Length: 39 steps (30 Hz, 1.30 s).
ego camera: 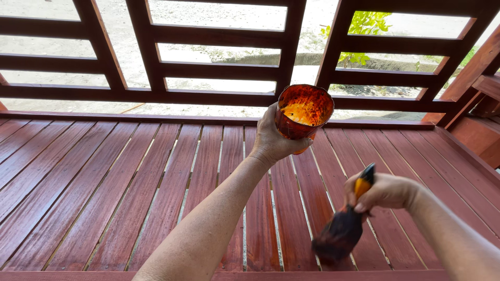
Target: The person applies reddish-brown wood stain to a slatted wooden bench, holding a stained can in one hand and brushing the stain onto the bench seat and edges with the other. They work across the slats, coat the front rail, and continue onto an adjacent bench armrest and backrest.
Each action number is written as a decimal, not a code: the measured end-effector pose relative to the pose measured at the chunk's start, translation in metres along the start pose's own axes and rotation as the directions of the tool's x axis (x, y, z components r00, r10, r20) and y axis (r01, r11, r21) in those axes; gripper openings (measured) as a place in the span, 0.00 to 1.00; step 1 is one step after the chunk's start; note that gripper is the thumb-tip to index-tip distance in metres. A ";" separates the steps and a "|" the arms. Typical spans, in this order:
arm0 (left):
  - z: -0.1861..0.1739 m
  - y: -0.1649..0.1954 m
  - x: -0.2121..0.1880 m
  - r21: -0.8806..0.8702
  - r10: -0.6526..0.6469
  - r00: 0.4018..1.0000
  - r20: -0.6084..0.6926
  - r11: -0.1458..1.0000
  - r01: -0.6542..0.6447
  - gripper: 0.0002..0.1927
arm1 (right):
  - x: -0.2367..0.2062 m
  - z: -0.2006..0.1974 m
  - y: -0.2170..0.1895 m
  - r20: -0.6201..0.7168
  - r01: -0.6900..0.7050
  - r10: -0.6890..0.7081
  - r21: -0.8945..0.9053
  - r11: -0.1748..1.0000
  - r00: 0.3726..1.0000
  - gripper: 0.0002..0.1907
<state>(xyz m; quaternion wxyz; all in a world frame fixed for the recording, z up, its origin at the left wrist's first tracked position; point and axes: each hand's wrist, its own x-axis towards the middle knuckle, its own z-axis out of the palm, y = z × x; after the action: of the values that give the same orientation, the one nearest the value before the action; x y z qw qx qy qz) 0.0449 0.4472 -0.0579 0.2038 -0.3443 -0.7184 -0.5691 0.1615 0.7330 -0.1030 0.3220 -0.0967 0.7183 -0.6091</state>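
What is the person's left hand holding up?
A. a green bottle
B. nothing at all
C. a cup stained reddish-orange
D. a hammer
C: the left hand has its fingers wrapped around a reddish-orange stained cup raised above the red-brown slatted bench, while the right hand holds a paintbrush with its bristles pointing down.

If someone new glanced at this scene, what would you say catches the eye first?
Most striking is the stain-smeared cup, glowing orange-red, held up by the left hand in front of the wooden railing. Lower right, the right hand grips a paintbrush with an orange and black handle, its dark bristles pointing down over the glossy reddish-brown slatted seat.
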 end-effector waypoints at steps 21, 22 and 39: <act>-0.048 -0.065 0.016 0.011 -0.137 0.988 -0.072 0.990 0.138 0.45 | 0.075 -0.013 -0.014 0.148 -0.318 0.370 -0.288 0.903 0.917 0.15; -0.048 -0.067 0.017 -0.036 -0.131 0.989 -0.066 0.991 0.129 0.46 | 0.080 -0.014 -0.019 0.134 -0.311 0.382 -0.370 0.875 0.914 0.14; -0.091 -0.117 0.031 -0.101 -0.149 0.976 -0.158 0.986 0.134 0.46 | 0.200 -0.105 -0.066 -0.470 0.201 -0.611 -0.664 0.720 0.637 0.05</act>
<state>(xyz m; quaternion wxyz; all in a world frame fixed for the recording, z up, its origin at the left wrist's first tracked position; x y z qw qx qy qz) -0.0704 0.3546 -0.0909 0.2058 -0.2531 -0.6953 -0.6404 -0.0710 0.6958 -0.1051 -0.1507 -0.1305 0.8831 -0.4247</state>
